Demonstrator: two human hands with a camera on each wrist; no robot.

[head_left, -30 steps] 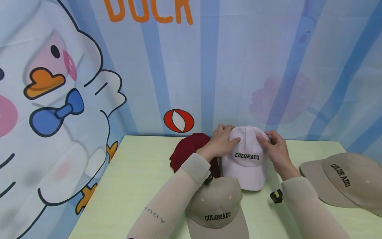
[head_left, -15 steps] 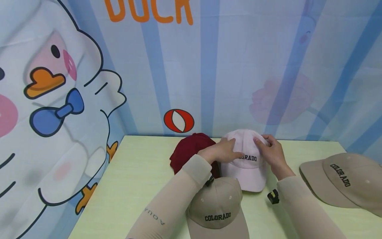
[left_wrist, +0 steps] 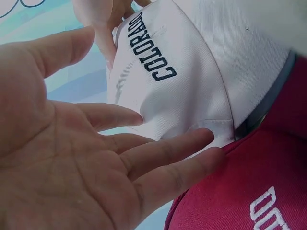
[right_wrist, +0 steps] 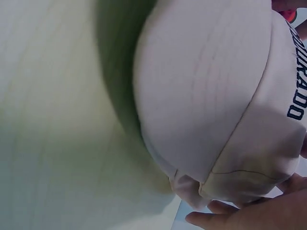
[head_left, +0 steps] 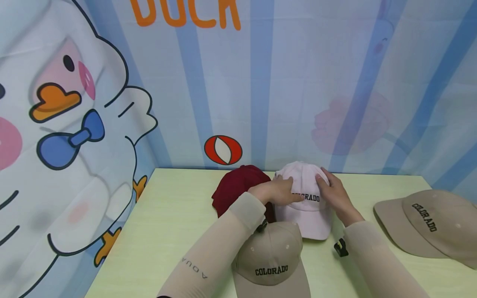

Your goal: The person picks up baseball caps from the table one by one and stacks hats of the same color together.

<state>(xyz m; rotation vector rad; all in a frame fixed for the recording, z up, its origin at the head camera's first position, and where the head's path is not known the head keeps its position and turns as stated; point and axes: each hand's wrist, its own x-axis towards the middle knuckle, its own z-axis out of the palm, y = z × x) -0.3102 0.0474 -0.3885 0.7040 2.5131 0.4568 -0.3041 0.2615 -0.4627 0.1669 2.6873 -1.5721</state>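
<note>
A pale pink baseball cap with dark COLORADO lettering sits upright at the back of the table, brim forward. My left hand lies against its left side, thumb over the lettering. In the left wrist view that hand has spread, nearly straight fingers, their tips at the cap's side. On the other side my right hand holds the crown, thumb in front and fingers round the side. The right wrist view shows its fingers at the cap's lower edge. A dark red cap adjoins on the left.
One beige COLORADO cap lies in front, partly under the left sleeve. Another beige cap rests at the table's right. Behind the pale yellow table hangs a blue striped backdrop with a duck.
The pink cap has come down slightly and a little left. My left hand has slid lower along its side, across the lettering; my right hand has shifted left, its fingers straightening along the crown.
</note>
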